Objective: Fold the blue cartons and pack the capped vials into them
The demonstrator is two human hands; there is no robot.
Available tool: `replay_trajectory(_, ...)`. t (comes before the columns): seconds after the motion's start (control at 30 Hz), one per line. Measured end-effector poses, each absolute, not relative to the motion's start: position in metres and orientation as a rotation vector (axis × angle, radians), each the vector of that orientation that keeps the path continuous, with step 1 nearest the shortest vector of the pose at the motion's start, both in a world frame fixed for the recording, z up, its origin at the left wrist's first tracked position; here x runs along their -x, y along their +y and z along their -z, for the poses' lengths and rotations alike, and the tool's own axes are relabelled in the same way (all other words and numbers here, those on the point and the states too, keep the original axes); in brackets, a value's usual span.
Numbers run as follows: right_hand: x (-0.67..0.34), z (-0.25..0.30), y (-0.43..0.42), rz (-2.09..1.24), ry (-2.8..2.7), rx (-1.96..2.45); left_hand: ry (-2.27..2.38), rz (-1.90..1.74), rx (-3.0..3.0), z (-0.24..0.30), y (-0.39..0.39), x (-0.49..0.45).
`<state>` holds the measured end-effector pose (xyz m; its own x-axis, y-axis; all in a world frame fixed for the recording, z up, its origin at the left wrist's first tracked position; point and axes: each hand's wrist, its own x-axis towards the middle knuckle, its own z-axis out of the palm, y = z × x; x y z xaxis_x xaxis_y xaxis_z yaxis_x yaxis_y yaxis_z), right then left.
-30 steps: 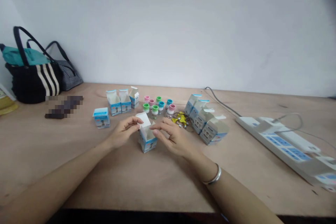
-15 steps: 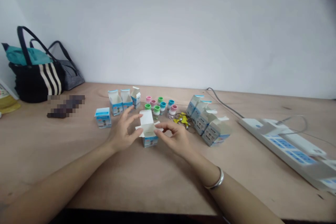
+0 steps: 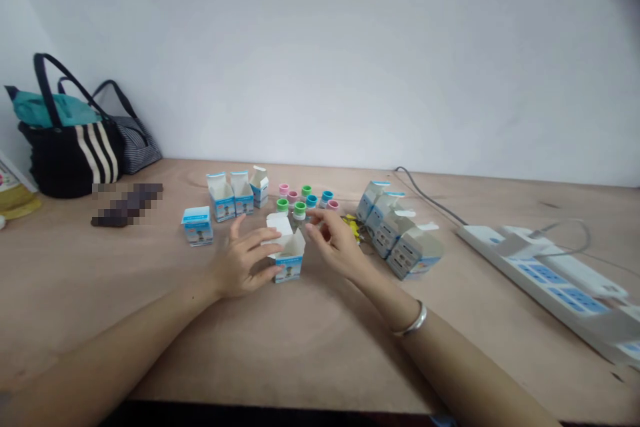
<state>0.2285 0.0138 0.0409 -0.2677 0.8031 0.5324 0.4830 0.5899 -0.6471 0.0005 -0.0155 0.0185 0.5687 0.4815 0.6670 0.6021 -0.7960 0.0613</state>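
A small blue-and-white cardboard box (image 3: 289, 268) stands on the table with its lid flaps up. My left hand (image 3: 243, 260) grips its left side, thumb at the front and fingers along the back. My right hand (image 3: 337, 240) is just beyond the box's right edge, index finger and thumb apart with nothing seen between them. Those fingertips are beside a small bottle with a green cap (image 3: 299, 209); whether they touch it I cannot tell. Around it stand several more little bottles with pink caps (image 3: 284, 188), blue caps (image 3: 327, 195) and green caps.
Open boxes (image 3: 223, 203) stand at the back left, near a closed box (image 3: 198, 227). A row of open boxes (image 3: 405, 257) and yellow pieces (image 3: 354, 227) lie to the right. Further right runs a power strip (image 3: 550, 287); a striped black bag (image 3: 75, 157) sits far left.
My right hand has left the box's right flap and moved up toward the bottles. My left hand has closed around the box's left side, and its side flaps stand more upright.
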Motion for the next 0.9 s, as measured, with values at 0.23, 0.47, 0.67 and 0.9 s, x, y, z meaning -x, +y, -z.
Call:
replay_trajectory(0.23,-0.216,-0.025,0.048,-0.101,-2.147,1.093,-0.925,1.104,2.671,-0.017,-0.018,-0.005)
replay_trajectory(0.47,-0.226,-0.036,0.036,0.113,-2.09,1.05,-0.962,1.176,2.702,-0.014,-0.015,-0.004)
replay_trajectory(0.67,-0.233,-0.075,0.001,0.129,-1.807,0.835,-0.922,1.213,2.702,-0.013,-0.015,-0.005)
replay_trajectory(0.9,-0.227,-0.072,-0.016,0.008,-2.127,0.74,-0.926,1.219,2.659,-0.013,-0.014,-0.004)
